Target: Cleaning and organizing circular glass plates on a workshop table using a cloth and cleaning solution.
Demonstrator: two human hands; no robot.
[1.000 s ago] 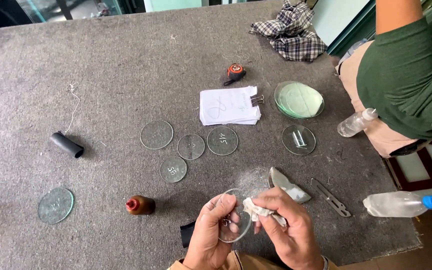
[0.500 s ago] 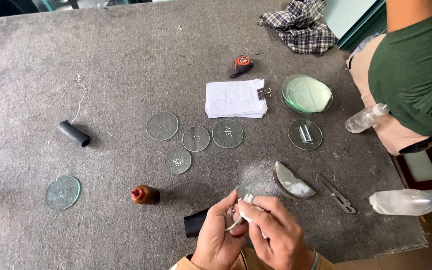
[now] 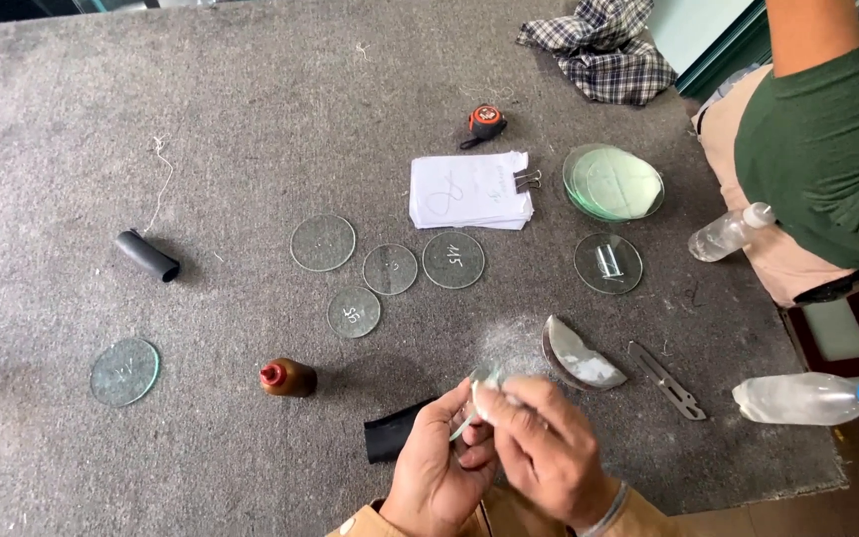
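1. Since the earlier frames, both hands have closed over the round glass disc (image 3: 471, 403); the white scrap formerly visible in the right hand (image 3: 549, 447) is now covered by its fingers.
2. Left hand (image 3: 439, 472) pinches the disc edge-on from below; right hand's fingers press on its upper rim. Judged: wiping or rubbing the disc is under way.
3. Black sleeve (image 3: 395, 436) lies just beside the left hand, partly hidden by it.
4. Curved glass offcut (image 3: 581, 355) and metal tool (image 3: 668, 380) lie near; white dust lies between.
5. Far right, a co-worker's green sleeve (image 3: 827, 149) is cut off by the frame.
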